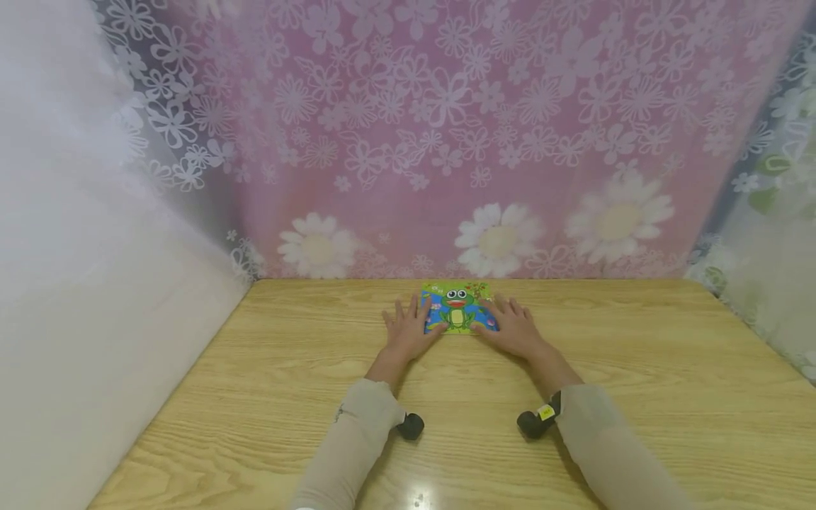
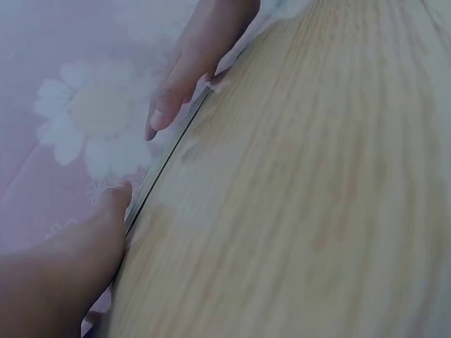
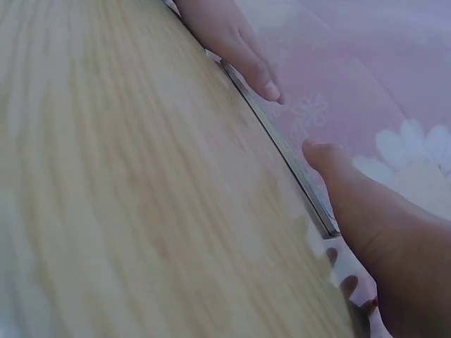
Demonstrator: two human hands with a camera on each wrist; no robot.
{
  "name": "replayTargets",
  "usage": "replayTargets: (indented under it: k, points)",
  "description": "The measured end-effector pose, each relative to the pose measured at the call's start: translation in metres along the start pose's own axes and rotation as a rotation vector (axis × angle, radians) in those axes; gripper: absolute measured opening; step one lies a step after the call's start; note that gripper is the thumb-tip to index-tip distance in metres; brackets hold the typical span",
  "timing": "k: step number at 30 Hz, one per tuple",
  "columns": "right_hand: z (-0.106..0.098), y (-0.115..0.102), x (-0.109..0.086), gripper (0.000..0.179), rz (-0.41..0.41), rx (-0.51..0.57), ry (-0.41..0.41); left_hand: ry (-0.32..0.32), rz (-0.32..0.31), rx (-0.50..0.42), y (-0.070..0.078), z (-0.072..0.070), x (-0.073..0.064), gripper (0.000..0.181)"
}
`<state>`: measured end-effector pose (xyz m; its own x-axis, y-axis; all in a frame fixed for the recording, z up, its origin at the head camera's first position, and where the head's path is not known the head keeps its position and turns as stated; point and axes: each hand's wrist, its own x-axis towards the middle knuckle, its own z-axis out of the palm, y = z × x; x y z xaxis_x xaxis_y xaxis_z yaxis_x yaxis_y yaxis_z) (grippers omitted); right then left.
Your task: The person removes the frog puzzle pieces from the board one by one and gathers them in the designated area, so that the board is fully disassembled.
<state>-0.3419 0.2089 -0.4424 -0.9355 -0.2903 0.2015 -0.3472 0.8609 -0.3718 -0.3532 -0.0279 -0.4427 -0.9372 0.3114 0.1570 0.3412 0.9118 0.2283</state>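
A thin flat board (image 1: 457,319) with a printed green frog on a blue and green scene lies on the table near its far edge. My left hand (image 1: 406,333) rests at the board's left side with fingers spread, its thumb and index finger over the picture's edge. On the opposite side, my right hand (image 1: 516,333) lies with fingers extended across the right edge. Both wrist views catch the board edge-on, as a low thin strip between the left hand (image 2: 63,264) and the right hand (image 3: 394,232). Its picture is hidden there.
The wood-grain table (image 1: 472,425) spreads around both forearms. Behind its far edge hangs a pink flowered curtain (image 1: 408,177), with a white sheet (image 1: 95,248) along the left and a pale flowered one (image 1: 778,262) on the right. Black devices (image 1: 411,426) sit at both wrists.
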Motion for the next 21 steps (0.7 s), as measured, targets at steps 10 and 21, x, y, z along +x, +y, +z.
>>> replayTargets:
  k: [10, 21]
  points:
    - [0.0041, 0.0022, 0.0013, 0.073, -0.031, -0.041, 0.002, -0.05, -0.003, 0.026, -0.0013, 0.0007, 0.0002, 0.069]
    - [0.001, -0.0026, -0.0059, 0.07, -0.054, -0.034, 0.02, -0.079, 0.008, 0.028, -0.0024, 0.0015, -0.0045, 0.069]
